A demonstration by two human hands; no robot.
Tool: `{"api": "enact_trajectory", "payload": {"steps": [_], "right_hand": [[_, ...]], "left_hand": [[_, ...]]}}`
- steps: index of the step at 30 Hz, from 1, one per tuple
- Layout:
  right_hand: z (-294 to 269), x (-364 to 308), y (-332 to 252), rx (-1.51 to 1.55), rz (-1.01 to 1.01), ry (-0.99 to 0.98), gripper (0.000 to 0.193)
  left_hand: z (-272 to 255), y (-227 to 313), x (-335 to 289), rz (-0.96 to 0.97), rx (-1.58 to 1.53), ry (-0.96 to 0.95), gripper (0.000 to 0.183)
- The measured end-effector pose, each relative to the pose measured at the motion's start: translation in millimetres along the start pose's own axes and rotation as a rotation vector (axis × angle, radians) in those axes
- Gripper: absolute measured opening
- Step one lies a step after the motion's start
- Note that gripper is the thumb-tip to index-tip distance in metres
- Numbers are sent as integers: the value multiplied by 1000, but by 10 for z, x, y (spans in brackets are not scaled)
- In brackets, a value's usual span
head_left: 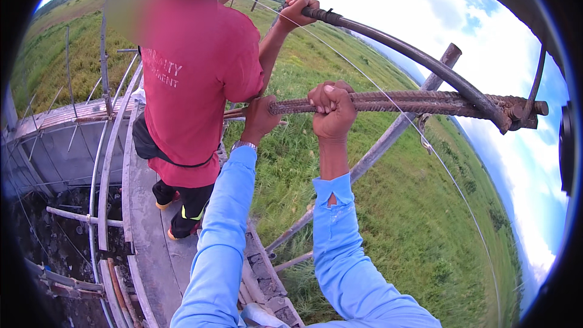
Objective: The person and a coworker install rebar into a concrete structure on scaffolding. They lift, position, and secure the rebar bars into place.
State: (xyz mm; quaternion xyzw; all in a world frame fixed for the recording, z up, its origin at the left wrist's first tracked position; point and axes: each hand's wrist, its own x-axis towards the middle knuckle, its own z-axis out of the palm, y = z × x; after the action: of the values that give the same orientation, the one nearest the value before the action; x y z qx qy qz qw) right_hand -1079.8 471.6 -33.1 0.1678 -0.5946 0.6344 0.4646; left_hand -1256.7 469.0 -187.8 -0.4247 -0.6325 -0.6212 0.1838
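My left hand (261, 123) is closed around a bundle of rusty ribbed rebar (419, 101), close to a co-worker's side. Further right along the same bars, my right hand (333, 109) is wrapped round them in a fist. The rebar runs roughly level to the right, where its ends show. A long dark steel bar (407, 51) slants down to a hooked head (504, 118) that sits against the rebar near those ends. The hand of the co-worker (297, 11) grips the upper end of that bar.
The co-worker in a red shirt (188, 79) stands at left on a narrow plank walkway (152, 225). A slanting metal pole (376, 158) passes behind the rebar, and a thin line (449, 176) crosses in front. Grassy ground (413, 225) lies far below; poles and a pit (54, 237) are at left.
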Motion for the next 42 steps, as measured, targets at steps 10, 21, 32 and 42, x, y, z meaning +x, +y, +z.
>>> {"api": "enact_trajectory", "payload": {"steps": [10,21,32,42], "right_hand": [[10,40,64,1,-33,-19,33],[78,72,94,48,-70,-28,34],[204,129,65,15,-84,-28,33],[229,101,14,8,-78,-57,33]], "left_hand": [[-16,-85,129,17,30,-1,23],[-130,-74,198,98,-34,93,22],[-260,-24,283,123,-20,73,20],[-332,22,220,72,-5,37,31]]}}
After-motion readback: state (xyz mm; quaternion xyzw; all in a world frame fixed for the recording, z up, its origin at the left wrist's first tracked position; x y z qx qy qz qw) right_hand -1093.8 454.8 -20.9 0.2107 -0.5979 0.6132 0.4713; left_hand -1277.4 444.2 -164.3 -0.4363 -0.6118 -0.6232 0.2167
